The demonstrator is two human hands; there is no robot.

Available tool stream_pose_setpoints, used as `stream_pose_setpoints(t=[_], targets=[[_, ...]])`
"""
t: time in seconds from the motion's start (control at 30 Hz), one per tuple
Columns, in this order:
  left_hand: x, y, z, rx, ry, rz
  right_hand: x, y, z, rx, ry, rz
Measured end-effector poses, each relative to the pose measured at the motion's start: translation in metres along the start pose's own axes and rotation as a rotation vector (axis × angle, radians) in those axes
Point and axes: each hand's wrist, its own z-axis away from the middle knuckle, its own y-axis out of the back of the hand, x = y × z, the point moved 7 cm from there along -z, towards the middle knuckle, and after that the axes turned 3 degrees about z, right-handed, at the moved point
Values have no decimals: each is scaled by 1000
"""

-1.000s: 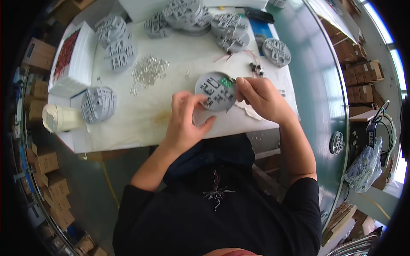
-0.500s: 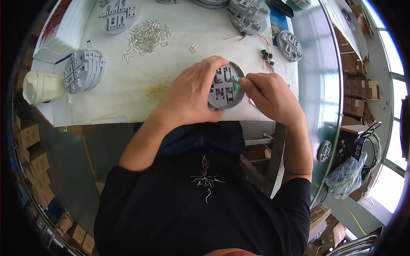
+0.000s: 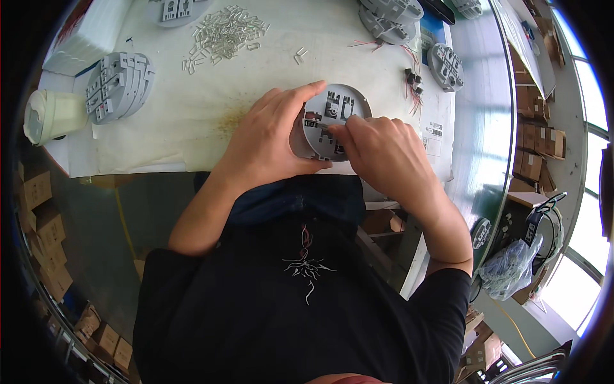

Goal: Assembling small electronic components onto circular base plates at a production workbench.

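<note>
From my remote seat I see the left hand (image 3: pixel 272 144) wrapped around the near-left rim of a round grey plastic base (image 3: pixel 331 121), its fingers (image 3: pixel 300 96) curled over the top edge and closed on it, so the disc sits tipped up off the white sheet (image 3: pixel 192 121) covering the worktop (image 3: pixel 473 128). The right hand (image 3: pixel 384 153) lies over the lower right of the same base, thumb and forefinger pinched tight against its face; whether a small part sits between them I cannot tell, since the fingertips hide that spot. Compared with half a second ago, the green speck that showed by the right fingertips is no longer visible, and the right hand has slid further onto the disc; I judge that a small piece has gone into, or is being pressed into, one of the slots. The base sits at the near edge of the sheet, right in front of the person's chest. Further off lie a scatter of small clear clips (image 3: pixel 224 35), a stack of grey bases (image 3: pixel 118 86) at left beside a paper cup (image 3: pixel 51 115), more bases (image 3: pixel 448 64) at right, and thin red wires (image 3: pixel 409 61).
</note>
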Motion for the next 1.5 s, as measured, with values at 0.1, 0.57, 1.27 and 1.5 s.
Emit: stream_pose_setpoints(t=[0.1,0.57,1.27,1.5], targets=[[1,2,1,7,-7,7,-3,-2,-1,51,51,34],[-2,-1,1,-29,-15,19,-4,-9,-4,92,154,75],[-1,1,2,39,-69,-1,-23,-3,-4,25,103,261],[-4,1,2,-23,-15,11,-29,7,-7,102,178,290]])
